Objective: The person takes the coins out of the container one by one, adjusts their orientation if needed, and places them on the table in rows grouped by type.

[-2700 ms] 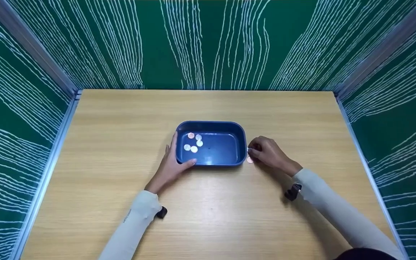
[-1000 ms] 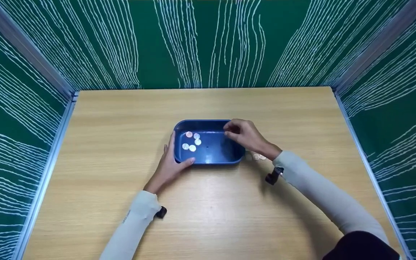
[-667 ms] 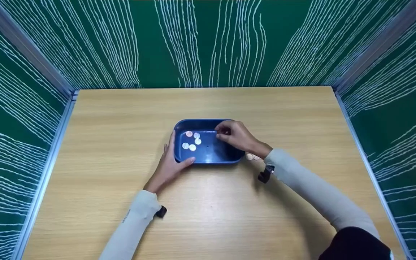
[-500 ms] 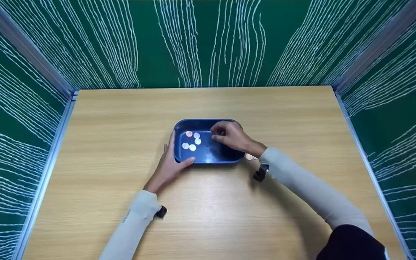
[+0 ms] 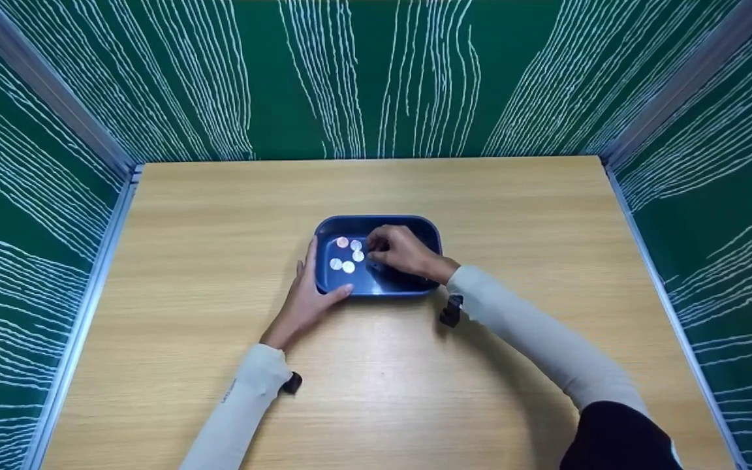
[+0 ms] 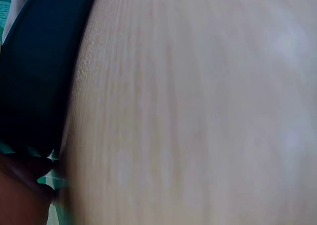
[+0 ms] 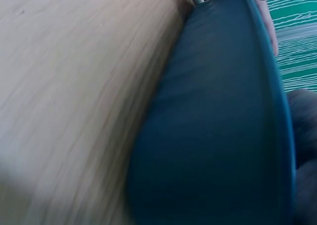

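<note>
A dark blue rectangular plastic tray (image 5: pixel 376 292) stands mid-table. My left hand (image 5: pixel 305 297) grips its left end, thumb over the near rim and fingers along the outer left side. Several silvery coins (image 5: pixel 348 267) and one copper-coloured coin (image 5: pixel 342 242) lie on the tray's floor, toward the left. My right hand (image 5: pixel 402 249) is inside the tray, just right of these coins, with thumb and fingertips pinched together. The coin it took up earlier is hidden by the fingers. In the right wrist view, the tray's outer wall (image 7: pixel 213 111) fills the middle.
A wooden table (image 5: pixel 376 372) lies beneath everything. Green panels with white wavy lines (image 5: pixel 376 78) enclose its back and sides. The right sleeve (image 5: pixel 532 333) covers the spot beside the tray where coins lay earlier.
My right hand has left the coins on the table right of the tray, crossed the rim and moved left and down inside. The left hand keeps its hold.
</note>
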The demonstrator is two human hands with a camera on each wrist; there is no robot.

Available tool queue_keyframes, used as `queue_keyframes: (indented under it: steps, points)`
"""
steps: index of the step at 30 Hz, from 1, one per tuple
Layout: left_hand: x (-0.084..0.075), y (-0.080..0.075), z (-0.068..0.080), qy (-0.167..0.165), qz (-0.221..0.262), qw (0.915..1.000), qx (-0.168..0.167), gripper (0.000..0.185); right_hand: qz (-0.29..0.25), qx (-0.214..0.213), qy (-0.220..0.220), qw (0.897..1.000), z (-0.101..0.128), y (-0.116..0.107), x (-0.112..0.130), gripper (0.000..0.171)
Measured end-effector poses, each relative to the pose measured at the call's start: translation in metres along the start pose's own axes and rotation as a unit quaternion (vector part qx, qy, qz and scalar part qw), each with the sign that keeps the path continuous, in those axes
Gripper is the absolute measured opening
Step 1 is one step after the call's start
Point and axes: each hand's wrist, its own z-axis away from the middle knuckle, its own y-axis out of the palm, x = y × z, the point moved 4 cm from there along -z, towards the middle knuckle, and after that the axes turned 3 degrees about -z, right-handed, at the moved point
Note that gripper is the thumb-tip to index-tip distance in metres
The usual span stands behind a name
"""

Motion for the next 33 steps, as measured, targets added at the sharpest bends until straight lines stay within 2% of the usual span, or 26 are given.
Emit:
queue_keyframes:
  steps: [5, 15, 18, 22, 25, 27, 33]
  points:
    - [-0.001, 0.000, -0.002, 0.018, -0.005, 0.9998, -0.008, 0.124, 0.004, 0.003, 0.005, 1.000, -0.006, 0.004, -0.002, 0.019]
    - [0.000, 0.000, -0.001, 0.003, 0.003, 1.0000, -0.007, 0.125, 0.029, -0.005, -0.012, 1.000, -0.014, 0.012, -0.004, 0.019]
    - [0.001, 0.000, -0.001, 0.002, 0.003, 1.0000, -0.007, 0.125, 0.032, -0.005, -0.023, 0.999, -0.016, 0.014, -0.006, 0.018]
    - [0.000, 0.000, 0.000, 0.000, 0.007, 1.0000, -0.005, 0.125, 0.039, -0.007, -0.060, 0.997, -0.019, 0.020, -0.019, 0.016]
    - [0.000, 0.000, 0.000, -0.001, 0.010, 0.9999, -0.004, 0.125, 0.048, -0.001, -0.078, 0.996, -0.017, 0.021, -0.018, 0.016]
    - [0.000, 0.000, 0.000, 0.001, 0.011, 0.9999, -0.004, 0.125, 0.058, 0.005, -0.077, 0.995, -0.013, 0.018, -0.006, 0.016]
    - [-0.001, 0.000, 0.000, 0.003, -0.003, 1.0000, -0.007, 0.124, 0.078, 0.003, -0.090, 0.993, -0.010, 0.018, -0.005, 0.009]
